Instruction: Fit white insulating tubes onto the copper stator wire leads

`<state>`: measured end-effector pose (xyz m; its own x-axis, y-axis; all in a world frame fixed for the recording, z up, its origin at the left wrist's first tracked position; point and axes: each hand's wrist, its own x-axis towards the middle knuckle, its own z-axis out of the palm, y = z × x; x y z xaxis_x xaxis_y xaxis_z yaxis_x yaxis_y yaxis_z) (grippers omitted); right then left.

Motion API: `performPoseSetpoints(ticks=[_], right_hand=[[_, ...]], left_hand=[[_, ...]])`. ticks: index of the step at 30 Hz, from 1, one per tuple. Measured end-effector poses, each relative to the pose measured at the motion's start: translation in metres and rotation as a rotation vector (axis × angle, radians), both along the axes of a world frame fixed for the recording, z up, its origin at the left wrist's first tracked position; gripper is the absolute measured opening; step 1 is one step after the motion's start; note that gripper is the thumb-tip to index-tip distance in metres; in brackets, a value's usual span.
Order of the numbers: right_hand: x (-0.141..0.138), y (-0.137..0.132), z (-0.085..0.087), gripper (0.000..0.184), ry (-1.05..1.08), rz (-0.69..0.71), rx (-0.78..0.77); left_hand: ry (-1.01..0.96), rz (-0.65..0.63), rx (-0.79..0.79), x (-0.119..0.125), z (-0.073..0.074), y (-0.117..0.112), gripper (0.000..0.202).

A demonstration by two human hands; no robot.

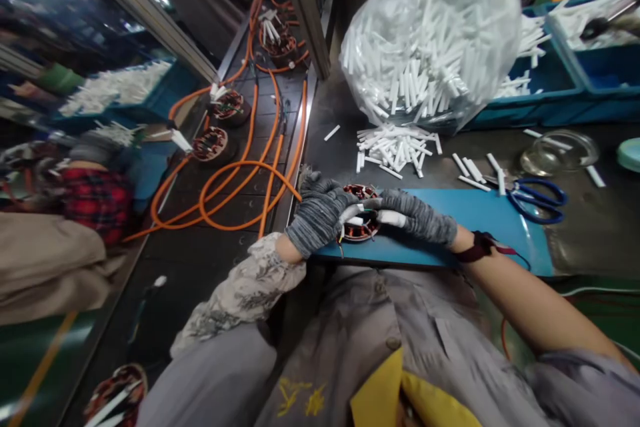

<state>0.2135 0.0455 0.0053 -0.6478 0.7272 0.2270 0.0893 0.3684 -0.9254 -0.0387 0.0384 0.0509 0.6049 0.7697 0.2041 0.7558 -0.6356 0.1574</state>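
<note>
A round motor stator with copper windings [361, 233] lies on the blue mat [445, 200] in front of me. My left hand [320, 213], in a grey knit glove with pale fingertips, is closed around the stator's left side. My right hand [420, 219], gloved the same way, reaches in from the right with its thumb and fingers bent together over the stator's top; whatever they pinch is hidden. A short white sleeve [355, 221] shows between the fingertips, and thin lead wires [341, 240] stick out at the lower left.
Loose white sleeves [397, 147] lie behind the mat, below a large clear bag [430, 40] full of them. Blue-handled scissors [537, 200] and a glass dish [557, 152] are at right. Left, orange cables [255, 167] and other stators [213, 145] sit on a conveyor. A co-worker's sleeve [95, 197] shows beyond.
</note>
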Motion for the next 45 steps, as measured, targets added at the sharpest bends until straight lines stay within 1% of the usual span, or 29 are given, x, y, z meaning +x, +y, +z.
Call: performPoseSetpoints(ticks=[3, 6, 8, 11, 14, 17, 19, 22, 24, 27, 29, 31, 33, 34, 36, 37, 38, 40, 41, 42, 43, 45], right_hand=[[-0.011, 0.002, 0.004, 0.039, 0.073, -0.002, -0.208], [-0.018, 0.004, 0.008, 0.038, 0.033, -0.02, -0.361], [-0.02, 0.004, 0.01, 0.038, 0.001, -0.032, -0.402], [-0.024, 0.002, 0.011, 0.038, 0.01, -0.074, -0.415], [-0.027, -0.002, 0.01, 0.042, -0.037, -0.136, -0.378], [-0.025, -0.006, 0.008, 0.045, -0.109, -0.216, -0.24], [-0.022, -0.007, 0.007, 0.04, -0.125, -0.207, -0.157], [-0.016, -0.009, 0.006, 0.035, -0.137, -0.164, -0.092], [-0.012, -0.01, 0.004, 0.034, -0.143, -0.198, -0.065], [-0.007, -0.011, 0.002, 0.038, -0.099, -0.254, -0.076], [-0.002, -0.011, 0.001, 0.04, -0.049, -0.253, -0.11], [0.005, -0.013, 0.001, 0.037, -0.014, -0.265, -0.124], [0.013, -0.017, 0.003, 0.036, 0.0, -0.307, -0.134], [0.017, -0.02, 0.004, 0.037, 0.003, -0.34, -0.137], [0.025, -0.028, 0.007, 0.035, -0.008, -0.431, -0.119], [0.027, -0.032, 0.009, 0.032, -0.016, -0.474, -0.097], [0.028, -0.037, 0.01, 0.028, -0.023, -0.501, -0.067], [0.023, -0.045, 0.011, 0.023, -0.04, -0.469, -0.023], [0.018, -0.047, 0.01, 0.023, -0.045, -0.423, -0.01], [0.012, -0.05, 0.009, 0.025, -0.05, -0.376, -0.001], [0.005, -0.051, 0.007, 0.026, -0.053, -0.344, 0.005], [-0.007, -0.05, 0.003, 0.029, -0.049, -0.32, -0.002]], left_hand=[[0.026, -0.058, -0.087, -0.007, -0.007, -0.001, 0.032], [0.039, -0.092, -0.103, -0.01, -0.011, -0.001, 0.033], [0.003, -0.126, -0.114, -0.012, -0.012, 0.001, 0.035], [-0.109, -0.195, -0.174, -0.015, -0.013, 0.004, 0.036], [-0.176, -0.194, -0.227, -0.017, -0.015, 0.006, 0.032], [-0.153, -0.187, -0.253, -0.016, -0.014, 0.009, 0.032], [-0.095, -0.192, -0.265, -0.015, -0.009, 0.012, 0.035], [0.034, -0.174, -0.293, -0.01, 0.002, 0.016, 0.036], [0.125, -0.133, -0.3, -0.001, 0.01, 0.015, 0.037], [0.241, -0.057, -0.284, 0.023, 0.02, 0.009, 0.037], [0.288, -0.021, -0.283, 0.041, 0.025, 0.004, 0.035], [0.296, -0.023, -0.291, 0.052, 0.027, 0.005, 0.033], [0.227, -0.062, -0.277, 0.051, 0.024, 0.012, 0.035], [0.156, -0.101, -0.277, 0.046, 0.021, 0.017, 0.042], [-0.031, -0.18, -0.324, 0.031, 0.012, 0.029, 0.067], [-0.128, -0.188, -0.358, 0.024, 0.006, 0.034, 0.076], [-0.209, -0.165, -0.383, 0.018, 0.0, 0.039, 0.078], [-0.29, -0.041, -0.353, 0.012, -0.009, 0.042, 0.068], [-0.3, 0.017, -0.3, 0.011, -0.011, 0.041, 0.06], [-0.305, 0.04, -0.24, 0.01, -0.011, 0.038, 0.052], [-0.306, 0.017, -0.192, 0.009, -0.008, 0.035, 0.044], [-0.289, -0.114, -0.135, 0.005, -0.001, 0.027, 0.028]])
